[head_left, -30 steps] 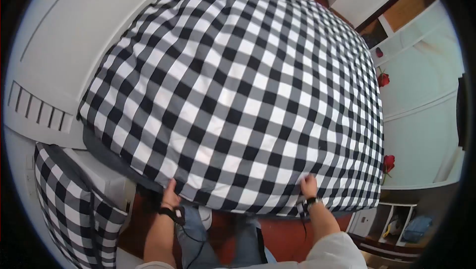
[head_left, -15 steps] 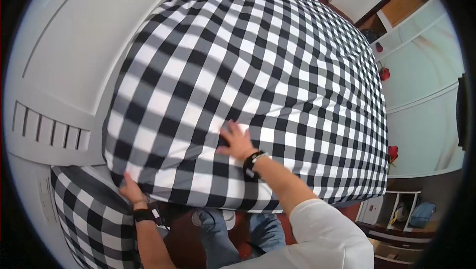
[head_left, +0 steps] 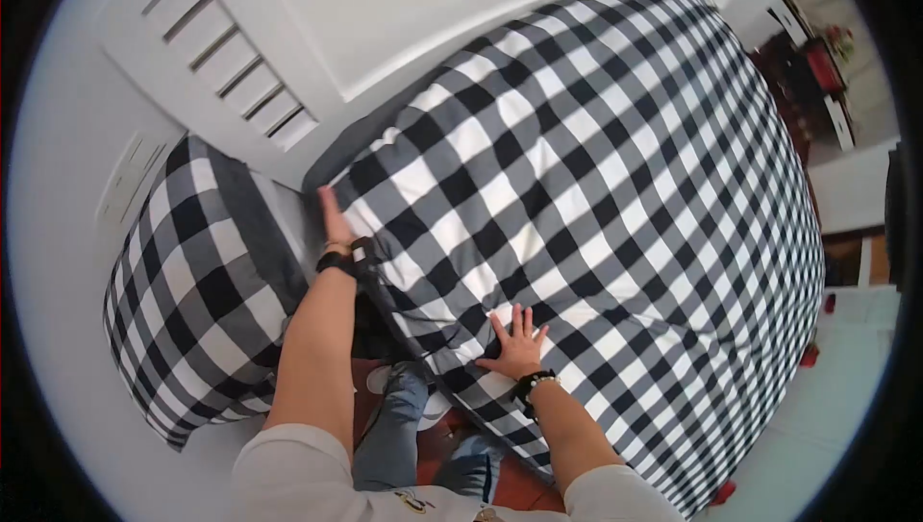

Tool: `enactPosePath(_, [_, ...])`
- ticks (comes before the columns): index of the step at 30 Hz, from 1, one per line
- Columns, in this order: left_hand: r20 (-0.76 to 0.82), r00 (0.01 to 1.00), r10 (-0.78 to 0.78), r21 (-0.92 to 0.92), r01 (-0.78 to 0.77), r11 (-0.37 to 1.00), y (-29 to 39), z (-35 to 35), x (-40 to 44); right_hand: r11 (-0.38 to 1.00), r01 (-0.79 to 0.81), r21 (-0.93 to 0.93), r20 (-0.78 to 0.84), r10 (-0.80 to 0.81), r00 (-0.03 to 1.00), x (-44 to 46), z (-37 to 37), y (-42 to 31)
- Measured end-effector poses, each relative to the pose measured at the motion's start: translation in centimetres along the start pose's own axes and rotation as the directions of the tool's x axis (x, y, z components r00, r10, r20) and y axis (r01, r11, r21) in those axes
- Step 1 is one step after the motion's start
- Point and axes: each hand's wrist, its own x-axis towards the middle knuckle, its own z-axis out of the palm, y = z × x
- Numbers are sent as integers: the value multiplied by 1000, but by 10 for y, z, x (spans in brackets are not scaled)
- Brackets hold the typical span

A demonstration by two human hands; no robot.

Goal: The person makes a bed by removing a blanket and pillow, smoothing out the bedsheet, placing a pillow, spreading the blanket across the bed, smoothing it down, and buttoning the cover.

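Note:
A black, grey and white checked duvet [head_left: 577,176] is spread over the bed, its surface creased around my right hand [head_left: 517,347]. That hand lies flat on it with fingers spread and holds nothing. My left hand [head_left: 336,222] touches the duvet's edge at the corner near the headboard. Its visible fingers look stretched out along that edge; some of them cannot be made out. Both wrists wear dark bands. To the left of my left arm, a matching checked pillow [head_left: 212,282] stands beside the bed.
The white headboard [head_left: 385,12] with a slatted panel [head_left: 231,61] runs along the bed's far left side. Wall sockets [head_left: 133,176] sit beyond the pillow. My jeans and shoes stand on the red floor [head_left: 524,491] by the bed. Pale cabinets [head_left: 846,378] stand at right.
My view has turned toward the headboard. My left hand has moved up along the duvet's corner edge, and my right hand now lies nearer the bed's near edge, still spread.

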Motion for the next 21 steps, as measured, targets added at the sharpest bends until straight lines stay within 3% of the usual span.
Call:
enactPosePath(1, [231,963,-140,-2,144,990,-7,-1,16,1000,-20,-24,25,21,999,1,-1,-1])
enactPosePath(2, [419,886,-198,164,141,976,-18,-5,26,998,-50,-42,54,53,997,0,-2,-2])
enactPosePath(3, [311,789,-530,8,556,831,18,45,-27,998,-51,-45,58,54,997,0,-2,-3])
enactPosePath(4, [82,991,-110,176,94,980,48,79,-80,997,-53,-55,68,57,996,1,-2,-3])
enactPosePath(5, [157,962,225,344,-267,900,66,84,-107,996,-61,-63,74,65,995,2,-3,-4])
enactPosePath(6, [287,812,508,454,-582,674,72,81,-125,995,-76,-62,69,81,994,2,-4,-6])
enactPosePath(7, [274,671,689,585,-685,434,68,62,-130,995,-68,-78,76,74,994,1,-5,-6])
enactPosePath(9, [69,615,786,688,-600,409,42,11,-103,993,-50,-104,88,60,994,2,-5,-5])
enactPosePath(11, [-234,790,566,684,-281,674,-3,-42,-36,991,-56,-119,95,68,993,1,-9,-9])
enactPosePath(12, [-329,831,448,722,-85,687,5,-37,-24,990,-62,-129,99,75,992,2,-10,-10])
enactPosePath(13, [-517,731,445,753,141,642,-1,-26,-21,990,-57,-130,95,70,993,1,-11,-9])
enactPosePath(16, [-566,733,379,682,157,715,-2,-19,8,993,-49,-105,75,57,996,0,-8,-6])
enactPosePath(21, [-499,726,473,808,193,557,33,-7,33,1000,-25,-10,-27,25,999,-2,-2,-7])
